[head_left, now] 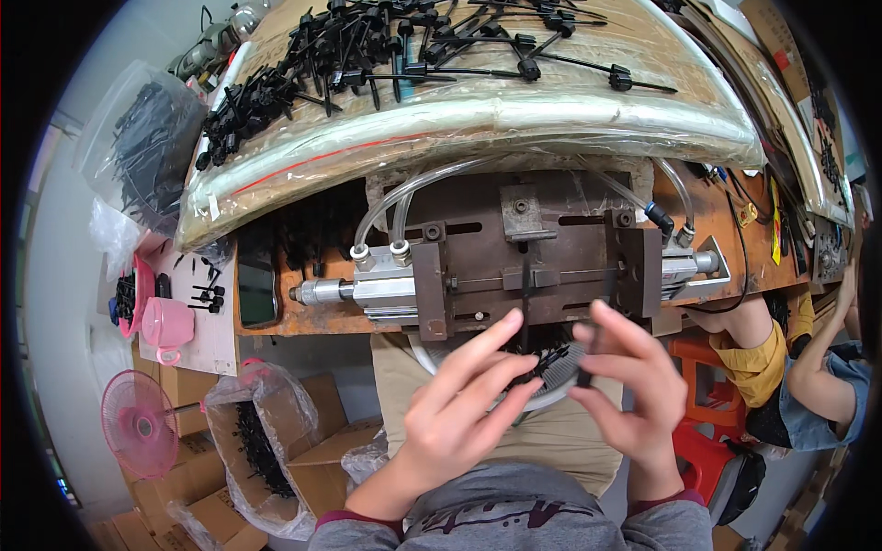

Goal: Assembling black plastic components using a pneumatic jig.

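Note:
My left hand (pixel 459 404) is closed on a thin black plastic rod (pixel 525 317), which stands upright in front of the dark metal fixture (pixel 478 253). Between the thumb and fingers of my right hand (pixel 634 386) is a second slim black part (pixel 593 354), smeared by motion. Both hands are over my lap, just short of the fixture's near edge. Below them a round light-rimmed container (pixel 558 397) holds black pieces, partly hidden by my fingers. Silver air cylinders (pixel 384 292) flank the fixture, with clear hoses (pixel 404 188) running to them.
Many black rods with knobby heads (pixel 349 46) lie on a plastic-wrapped board (pixel 551 115) behind the fixture. At left are a phone (pixel 258 289), a pink cup (pixel 168 323), a pink fan (pixel 139 424) and a lined carton (pixel 299 413). Another person (pixel 818 386) sits at right near red stools (pixel 703 450).

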A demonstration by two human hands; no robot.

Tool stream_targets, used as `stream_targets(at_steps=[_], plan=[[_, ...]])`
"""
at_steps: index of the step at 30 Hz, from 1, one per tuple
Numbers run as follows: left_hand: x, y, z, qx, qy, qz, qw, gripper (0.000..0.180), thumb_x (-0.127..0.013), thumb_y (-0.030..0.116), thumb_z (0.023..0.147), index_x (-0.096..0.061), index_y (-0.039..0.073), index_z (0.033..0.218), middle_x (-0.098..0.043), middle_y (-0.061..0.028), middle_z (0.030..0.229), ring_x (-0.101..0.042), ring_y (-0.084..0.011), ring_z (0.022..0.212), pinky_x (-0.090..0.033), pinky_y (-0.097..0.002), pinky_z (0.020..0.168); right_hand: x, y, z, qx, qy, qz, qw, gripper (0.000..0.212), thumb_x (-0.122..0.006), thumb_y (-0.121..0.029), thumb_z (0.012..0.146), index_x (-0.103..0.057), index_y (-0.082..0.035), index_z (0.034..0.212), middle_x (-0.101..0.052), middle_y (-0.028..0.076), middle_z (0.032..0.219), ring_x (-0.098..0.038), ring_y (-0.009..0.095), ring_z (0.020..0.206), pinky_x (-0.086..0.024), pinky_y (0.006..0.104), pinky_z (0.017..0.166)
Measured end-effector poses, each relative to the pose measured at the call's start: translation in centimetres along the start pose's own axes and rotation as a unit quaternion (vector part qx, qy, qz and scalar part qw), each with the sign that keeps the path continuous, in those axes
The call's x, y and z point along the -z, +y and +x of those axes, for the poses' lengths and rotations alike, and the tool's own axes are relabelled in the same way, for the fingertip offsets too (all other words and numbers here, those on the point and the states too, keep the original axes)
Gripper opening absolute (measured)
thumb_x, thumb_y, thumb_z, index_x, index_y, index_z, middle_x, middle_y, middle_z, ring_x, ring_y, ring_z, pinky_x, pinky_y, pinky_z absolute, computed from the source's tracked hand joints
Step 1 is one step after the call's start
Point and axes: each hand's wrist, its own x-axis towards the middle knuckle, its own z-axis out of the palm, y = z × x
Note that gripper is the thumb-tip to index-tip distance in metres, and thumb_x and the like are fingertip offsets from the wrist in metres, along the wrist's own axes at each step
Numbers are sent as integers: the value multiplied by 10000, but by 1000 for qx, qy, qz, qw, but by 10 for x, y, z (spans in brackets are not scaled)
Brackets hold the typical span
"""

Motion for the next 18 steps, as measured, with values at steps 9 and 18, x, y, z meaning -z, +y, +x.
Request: stream_targets(at_steps=[9,18], plan=[[19,-2,-13,30,-7,-119,992,317,-805,-78,684,-657,-63,963,-619,-206,1061,-689,-235,865,-617,-316,740,-27,17,19,111,-105,-296,943,224,-630,-62,753,-622,31,957,-590,198,1291,-666,230,845,-541,340,765],[18,-10,-19,35,-8,-159,987,339,-824,-75,626,-692,-57,938,-600,-264,1180,-698,-242,880,-607,-310,712,-27,13,22,103,-105,-330,932,228,-650,-53,717,-638,-3,939,-631,164,1261,-569,129,552,-458,259,577]])
